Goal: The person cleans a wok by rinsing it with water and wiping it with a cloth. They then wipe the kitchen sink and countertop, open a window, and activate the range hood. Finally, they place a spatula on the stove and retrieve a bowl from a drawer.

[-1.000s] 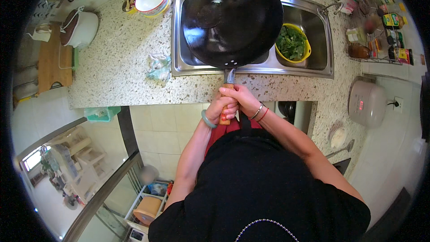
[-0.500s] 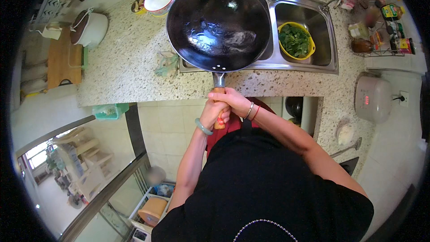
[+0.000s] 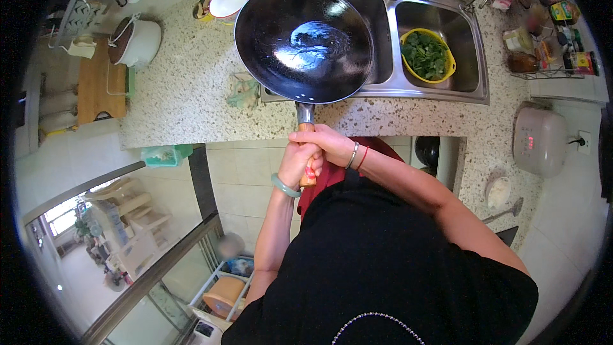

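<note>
The wok (image 3: pixel 281 41) is black, round and glossy; 2 hands (image 3: pixel 296 162) clasp its wooden handle (image 3: pixel 306 127).

Black short-sleeved top (image 3: pixel 389 262), green bangle (image 3: pixel 283 188)

The left hand (image 3: pixel 298 161) is curled closed, and the right hand (image 3: pixel 327 142) overlaps it from the right, both in front of the body. The left forearm (image 3: pixel 273 227) reaches forward; the right forearm (image 3: pixel 399 176) slants inward from a bent elbow (image 3: pixel 445 211).
</note>
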`<state>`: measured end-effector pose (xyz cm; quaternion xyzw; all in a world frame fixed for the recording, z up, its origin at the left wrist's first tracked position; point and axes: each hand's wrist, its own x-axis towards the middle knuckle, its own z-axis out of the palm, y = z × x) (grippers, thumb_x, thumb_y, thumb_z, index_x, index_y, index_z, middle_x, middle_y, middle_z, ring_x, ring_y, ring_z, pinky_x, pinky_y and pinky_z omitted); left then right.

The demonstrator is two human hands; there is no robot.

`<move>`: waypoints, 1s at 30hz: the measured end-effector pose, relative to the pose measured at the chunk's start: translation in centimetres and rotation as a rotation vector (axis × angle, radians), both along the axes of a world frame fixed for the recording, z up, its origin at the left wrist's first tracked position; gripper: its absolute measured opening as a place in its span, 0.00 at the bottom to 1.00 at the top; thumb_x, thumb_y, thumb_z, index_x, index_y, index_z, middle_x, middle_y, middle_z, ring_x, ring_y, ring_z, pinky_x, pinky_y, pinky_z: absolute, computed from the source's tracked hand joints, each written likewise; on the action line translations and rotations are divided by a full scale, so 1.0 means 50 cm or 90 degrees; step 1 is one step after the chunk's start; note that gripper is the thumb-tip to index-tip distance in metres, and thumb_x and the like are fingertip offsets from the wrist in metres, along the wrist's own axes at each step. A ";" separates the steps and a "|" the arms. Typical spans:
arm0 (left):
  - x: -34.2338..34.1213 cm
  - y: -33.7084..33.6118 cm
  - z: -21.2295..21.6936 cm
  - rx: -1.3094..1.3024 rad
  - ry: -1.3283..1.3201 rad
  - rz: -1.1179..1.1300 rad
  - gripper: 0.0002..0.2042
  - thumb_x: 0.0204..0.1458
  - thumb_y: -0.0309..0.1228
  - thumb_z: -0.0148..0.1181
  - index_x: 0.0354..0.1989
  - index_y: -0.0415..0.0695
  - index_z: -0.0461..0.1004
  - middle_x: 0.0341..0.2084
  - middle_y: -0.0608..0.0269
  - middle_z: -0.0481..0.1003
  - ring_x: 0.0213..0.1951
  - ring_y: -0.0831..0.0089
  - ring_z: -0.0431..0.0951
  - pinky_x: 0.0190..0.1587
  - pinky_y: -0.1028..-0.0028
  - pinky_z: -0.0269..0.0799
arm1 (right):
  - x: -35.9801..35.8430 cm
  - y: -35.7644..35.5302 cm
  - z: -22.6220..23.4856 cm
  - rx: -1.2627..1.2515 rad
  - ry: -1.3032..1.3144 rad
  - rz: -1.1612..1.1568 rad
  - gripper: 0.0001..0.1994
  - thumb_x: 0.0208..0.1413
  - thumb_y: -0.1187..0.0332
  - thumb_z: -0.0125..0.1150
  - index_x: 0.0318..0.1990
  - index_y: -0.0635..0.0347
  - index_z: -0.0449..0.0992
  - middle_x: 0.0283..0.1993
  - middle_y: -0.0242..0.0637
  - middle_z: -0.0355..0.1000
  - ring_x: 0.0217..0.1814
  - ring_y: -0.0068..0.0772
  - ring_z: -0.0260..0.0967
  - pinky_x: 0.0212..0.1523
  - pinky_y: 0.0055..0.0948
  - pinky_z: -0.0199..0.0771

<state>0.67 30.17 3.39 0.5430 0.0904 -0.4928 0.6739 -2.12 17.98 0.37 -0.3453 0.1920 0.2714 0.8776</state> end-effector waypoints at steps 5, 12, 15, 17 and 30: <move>0.007 -0.004 0.013 -0.021 0.067 0.005 0.02 0.52 0.25 0.49 0.29 0.42 0.63 0.14 0.69 0.63 0.12 0.83 0.63 0.11 0.82 0.59 | -0.002 -0.013 0.035 -0.019 -0.001 -0.020 0.12 0.55 0.59 0.59 0.30 0.58 0.70 0.26 0.26 0.67 0.25 0.13 0.64 0.23 0.16 0.64; 0.000 -0.022 0.014 -0.108 0.219 -0.005 0.02 0.54 0.25 0.47 0.31 0.44 0.62 0.15 0.70 0.61 0.12 0.85 0.60 0.11 0.82 0.57 | -0.024 -0.024 0.034 -0.141 0.038 -0.051 0.12 0.55 0.59 0.58 0.27 0.58 0.71 0.26 0.25 0.67 0.26 0.12 0.62 0.25 0.15 0.62; 0.001 -0.020 0.000 -0.141 0.259 -0.029 0.04 0.55 0.27 0.48 0.29 0.44 0.61 0.16 0.70 0.62 0.12 0.84 0.61 0.13 0.82 0.59 | -0.033 -0.028 0.030 -0.179 0.042 -0.059 0.12 0.55 0.59 0.59 0.28 0.59 0.72 0.27 0.26 0.68 0.27 0.13 0.63 0.26 0.17 0.64; -0.001 -0.021 -0.006 -0.157 0.291 -0.040 0.05 0.55 0.27 0.48 0.28 0.44 0.62 0.15 0.70 0.62 0.12 0.84 0.61 0.13 0.82 0.59 | -0.041 -0.029 0.023 -0.217 0.038 -0.066 0.13 0.54 0.59 0.59 0.29 0.59 0.73 0.28 0.27 0.69 0.29 0.15 0.64 0.28 0.18 0.66; -0.014 -0.028 -0.032 -0.111 0.109 -0.047 0.05 0.54 0.29 0.50 0.35 0.43 0.64 0.15 0.70 0.62 0.12 0.83 0.62 0.13 0.82 0.60 | -0.039 -0.030 -0.008 -0.222 -0.007 -0.055 0.12 0.53 0.61 0.59 0.34 0.62 0.72 0.32 0.29 0.70 0.31 0.17 0.66 0.31 0.20 0.69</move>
